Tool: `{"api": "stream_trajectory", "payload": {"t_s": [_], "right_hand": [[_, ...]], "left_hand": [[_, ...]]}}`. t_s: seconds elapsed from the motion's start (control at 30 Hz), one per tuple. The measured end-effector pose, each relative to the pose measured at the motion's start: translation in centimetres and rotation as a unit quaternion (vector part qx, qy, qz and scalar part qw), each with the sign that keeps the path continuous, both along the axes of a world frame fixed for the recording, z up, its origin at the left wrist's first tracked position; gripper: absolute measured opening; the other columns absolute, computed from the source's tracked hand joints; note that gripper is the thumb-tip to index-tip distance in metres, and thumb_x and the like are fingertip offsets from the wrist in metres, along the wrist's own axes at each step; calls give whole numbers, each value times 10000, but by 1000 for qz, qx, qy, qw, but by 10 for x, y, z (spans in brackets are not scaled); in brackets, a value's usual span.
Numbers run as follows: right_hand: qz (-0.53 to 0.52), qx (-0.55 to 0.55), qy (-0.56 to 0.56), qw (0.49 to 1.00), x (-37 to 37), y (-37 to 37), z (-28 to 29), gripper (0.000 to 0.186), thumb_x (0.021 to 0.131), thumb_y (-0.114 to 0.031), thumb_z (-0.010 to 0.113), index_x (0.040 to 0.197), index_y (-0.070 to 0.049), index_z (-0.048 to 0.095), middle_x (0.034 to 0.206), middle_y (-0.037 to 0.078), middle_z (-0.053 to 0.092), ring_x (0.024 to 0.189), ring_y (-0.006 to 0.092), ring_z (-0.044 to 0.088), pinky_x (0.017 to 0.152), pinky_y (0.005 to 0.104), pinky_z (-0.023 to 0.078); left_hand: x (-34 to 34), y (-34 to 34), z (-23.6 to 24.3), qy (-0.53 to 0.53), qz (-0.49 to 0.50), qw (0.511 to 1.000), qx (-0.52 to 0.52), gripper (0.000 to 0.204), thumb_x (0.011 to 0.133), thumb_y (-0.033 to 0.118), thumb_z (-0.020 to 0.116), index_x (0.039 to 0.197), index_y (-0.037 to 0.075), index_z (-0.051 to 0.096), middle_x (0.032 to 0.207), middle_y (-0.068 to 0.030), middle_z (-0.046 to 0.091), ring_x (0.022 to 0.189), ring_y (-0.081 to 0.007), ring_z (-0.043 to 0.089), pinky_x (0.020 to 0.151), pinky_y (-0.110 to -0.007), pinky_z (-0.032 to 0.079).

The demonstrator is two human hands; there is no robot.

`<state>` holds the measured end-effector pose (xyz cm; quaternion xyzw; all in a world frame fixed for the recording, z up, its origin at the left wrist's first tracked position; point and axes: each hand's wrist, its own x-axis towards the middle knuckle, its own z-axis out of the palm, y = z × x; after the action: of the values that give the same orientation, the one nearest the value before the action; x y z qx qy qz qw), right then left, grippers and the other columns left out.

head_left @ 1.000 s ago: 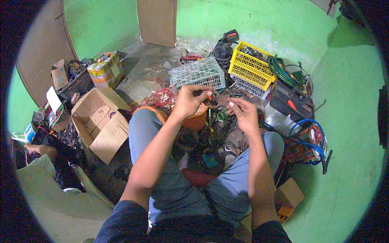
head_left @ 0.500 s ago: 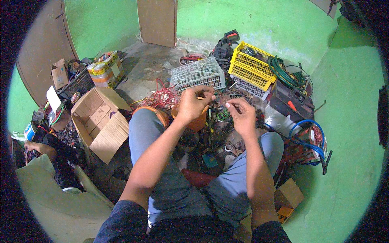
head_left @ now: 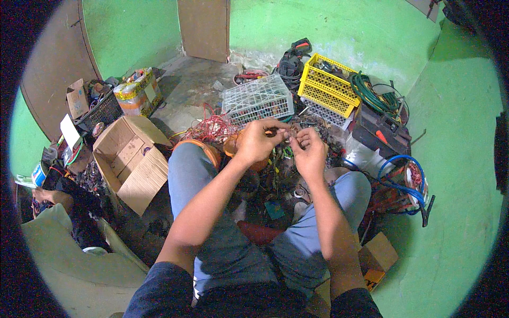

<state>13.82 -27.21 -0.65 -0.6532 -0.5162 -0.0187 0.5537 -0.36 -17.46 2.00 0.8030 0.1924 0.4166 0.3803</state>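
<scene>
My left hand [head_left: 260, 140] and my right hand [head_left: 308, 148] meet above a heap of scrap wires and small parts [head_left: 278, 169]. Both are closed in a pinch, fingertips nearly touching. Whatever sits between the fingers is too small to make out. An orange bucket [head_left: 231, 146] stands just under my left hand, partly hidden by it. Behind that hand lies a tangle of red wire [head_left: 212, 129]. Beyond both hands a pale plastic crate [head_left: 258, 98] rests on the floor.
On the left an open cardboard box [head_left: 127, 159] stands near my knee; a co-worker's arm [head_left: 55, 199] shows farther left. A yellow crate [head_left: 328, 85], green hose [head_left: 374, 95], black toolbox [head_left: 383, 130] and blue cable [head_left: 413, 193] crowd the right. A green wall [head_left: 456, 212] bounds that side.
My two hands have come together: the left has moved right and slightly down, the right a little left. Their fingertips were apart before. The surroundings look the same.
</scene>
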Motion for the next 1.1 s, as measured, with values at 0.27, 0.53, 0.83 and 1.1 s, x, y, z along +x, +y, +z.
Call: {"api": "stream_trajectory", "payload": {"t_s": [0.27, 0.53, 0.83, 1.1], "right_hand": [[-25, 63, 35, 997, 0, 4, 1, 337, 768, -6, 729, 1080, -47, 609, 971, 124, 692, 858, 245, 681, 767, 375, 532], [193, -31, 388, 901, 7, 0, 14, 259, 872, -29, 682, 1126, -1, 639, 1054, 104, 686, 931, 170, 659, 791, 311, 533], [233, 60, 579, 779, 37, -8, 16, 133, 960, -112, 598, 1074, -44, 603, 943, 64, 650, 834, 189, 642, 757, 322, 546], [262, -4, 594, 760, 65, -25, 25, 182, 937, -204, 637, 1074, -93, 591, 846, 24, 597, 516, 70, 405, 519, 218, 378]], "left_hand": [[-3, -5, 6, 29, -68, 997, -21, 273, 768, 22, 669, 1034, -7, 723, 1012, -114, 730, 933, -159, 677, 867, -315, 533], [-3, 8, 0, -4, -43, 997, -60, 228, 834, 40, 661, 1046, -18, 720, 950, -97, 731, 891, -136, 660, 828, -294, 529], [-10, 24, 5, -15, -17, 995, -96, 186, 886, 33, 653, 1047, -40, 712, 908, -78, 727, 790, -99, 634, 747, -271, 531], [-15, 21, 16, -51, -57, 991, -111, 215, 880, 70, 705, 1068, -33, 702, 934, -79, 716, 810, -119, 640, 774, -290, 528]]}}
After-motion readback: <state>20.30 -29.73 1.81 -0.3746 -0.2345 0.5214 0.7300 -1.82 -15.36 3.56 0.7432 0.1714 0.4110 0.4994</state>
